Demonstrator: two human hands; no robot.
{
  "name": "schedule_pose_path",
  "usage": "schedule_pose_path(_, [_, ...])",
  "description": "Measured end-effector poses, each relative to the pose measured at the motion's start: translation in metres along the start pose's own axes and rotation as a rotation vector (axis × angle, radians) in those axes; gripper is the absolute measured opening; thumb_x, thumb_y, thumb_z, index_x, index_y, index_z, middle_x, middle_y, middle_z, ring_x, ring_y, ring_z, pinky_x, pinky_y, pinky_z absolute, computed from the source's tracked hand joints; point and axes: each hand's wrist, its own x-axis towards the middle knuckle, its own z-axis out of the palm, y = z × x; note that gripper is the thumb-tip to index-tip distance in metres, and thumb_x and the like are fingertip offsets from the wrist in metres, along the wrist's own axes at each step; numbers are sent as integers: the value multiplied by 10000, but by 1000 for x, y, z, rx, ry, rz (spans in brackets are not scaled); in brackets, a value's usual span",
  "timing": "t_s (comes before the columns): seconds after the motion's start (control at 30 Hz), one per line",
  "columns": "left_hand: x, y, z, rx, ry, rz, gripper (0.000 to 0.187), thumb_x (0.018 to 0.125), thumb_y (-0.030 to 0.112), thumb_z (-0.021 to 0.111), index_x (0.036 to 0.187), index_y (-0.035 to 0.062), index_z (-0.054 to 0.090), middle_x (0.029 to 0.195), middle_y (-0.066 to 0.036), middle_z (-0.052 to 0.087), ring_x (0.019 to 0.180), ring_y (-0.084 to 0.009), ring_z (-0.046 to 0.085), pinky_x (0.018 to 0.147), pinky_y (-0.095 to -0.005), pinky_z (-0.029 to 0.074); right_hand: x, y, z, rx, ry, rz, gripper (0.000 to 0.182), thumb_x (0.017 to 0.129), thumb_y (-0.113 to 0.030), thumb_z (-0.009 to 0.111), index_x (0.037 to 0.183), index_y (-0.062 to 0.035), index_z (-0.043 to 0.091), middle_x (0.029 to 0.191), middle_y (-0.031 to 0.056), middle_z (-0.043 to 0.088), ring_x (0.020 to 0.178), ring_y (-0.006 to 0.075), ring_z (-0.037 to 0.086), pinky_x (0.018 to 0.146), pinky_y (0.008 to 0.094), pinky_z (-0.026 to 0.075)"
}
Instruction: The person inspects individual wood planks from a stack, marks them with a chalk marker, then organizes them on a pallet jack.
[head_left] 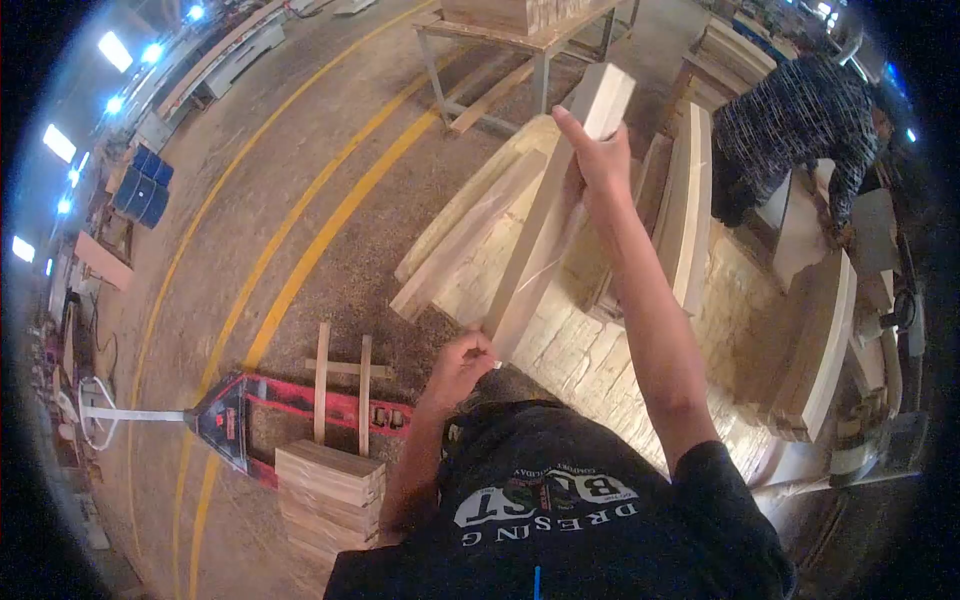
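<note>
A long, squared wooden beam (540,250) slants across the middle of the head view. My right hand (604,160) grips it close to its far end, thumb on the left side and fingers on the right. At the near end, my left hand (463,362) is closed with curled fingers against the beam's lower corner. A small white bit shows at those fingertips; I cannot make out what it is. Under the beam lies a pale, wrapped-looking surface (575,365), with another board (470,235) on its left and more thick timbers (690,210) on its right.
A pallet jack (232,425) with a red frame stands at left, a stack of wood blocks (330,490) beside it. A metal-legged table (490,40) bears wood at the back. Another person (800,130) bends over at right, near curved timbers (820,340). Yellow lines mark the floor.
</note>
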Motion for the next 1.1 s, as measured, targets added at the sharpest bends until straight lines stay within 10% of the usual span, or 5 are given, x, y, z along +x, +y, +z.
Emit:
schedule_pose_path(0.2, [-27,37,15,-597,-143,-225,89,939,121,586,903,41,572,1366,-208,518,1176,-336,590,1008,-454,476,-5,126,-37,127,-238,550,816,828,-587,700,1385,-29,490,1343,181,536,1206,269,524,962,400,459])
schedule_pose_path(0.47, [-29,103,23,-1135,-277,26,120,944,150,570,875,58,538,1441,-235,443,1268,-391,516,1017,-534,469,-155,3,-46,746,-203,962,585,946,-520,572,1256,-25,531,1043,138,638,965,264,648,839,386,565])
schedule_pose_path(0.57, [-26,125,37,-994,-136,109,65,889,80,615,883,48,558,1352,-209,519,1179,-338,577,964,-460,502,-158,-14,-41,838,-153,926,517,956,-432,589,1238,-5,512,1045,158,635,943,268,661,814,375,586])
schedule_pose_path(0.67, [-28,149,50,364,598,634,190,746,-60,666,890,41,594,955,-128,584,796,-257,609,731,-397,504,-142,-27,-29,825,-131,888,453,948,-296,615,1230,27,472,1049,185,628,928,285,670,812,390,601])
schedule_pose_path(1.1, [12,131,-37,562,886,482,74,893,44,609,843,50,555,799,-93,614,594,-204,573,527,-355,469,-146,-22,-27,689,-113,755,518,942,-152,603,1359,-39,318,1203,206,518,988,321,647,795,470,604])
